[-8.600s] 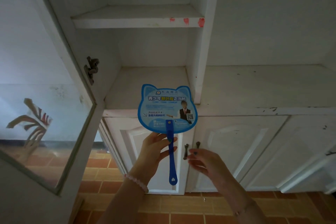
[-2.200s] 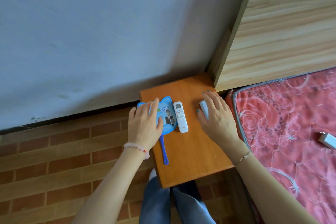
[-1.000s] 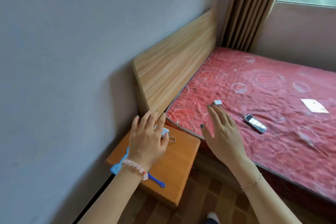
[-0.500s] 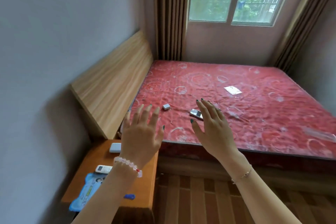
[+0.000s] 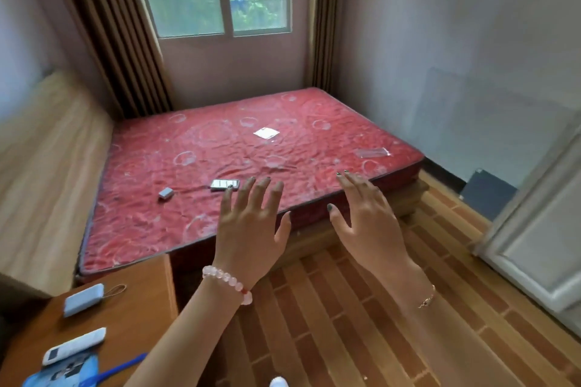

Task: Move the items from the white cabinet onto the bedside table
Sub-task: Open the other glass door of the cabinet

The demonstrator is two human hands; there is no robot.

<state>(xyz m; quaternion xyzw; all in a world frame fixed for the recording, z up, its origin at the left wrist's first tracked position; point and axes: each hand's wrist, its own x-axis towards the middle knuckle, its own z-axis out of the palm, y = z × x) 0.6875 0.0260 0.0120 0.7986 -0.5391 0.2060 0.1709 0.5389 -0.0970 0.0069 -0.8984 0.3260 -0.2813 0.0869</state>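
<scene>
Both hands are held spread and empty above the floor, the left hand (image 5: 251, 229) at about 6 o'clock and the right hand (image 5: 367, 223) at 4 o'clock, presumably freed for another trip. On the counter (image 5: 135, 308) at 8 o'clock, three items are laid side by side, apparently for order: a pale case (image 5: 83, 298), a white remote (image 5: 74, 345) and a blue fan (image 5: 63, 375). The white cabinet (image 5: 540, 245) is seen at 3 o'clock.

The fan (image 5: 59, 375), below the empty left hand (image 5: 250, 229), runs off the bottom edge. The bedside table (image 5: 138, 298) is cropped too; the headboard (image 5: 47, 166) is blurred.
</scene>
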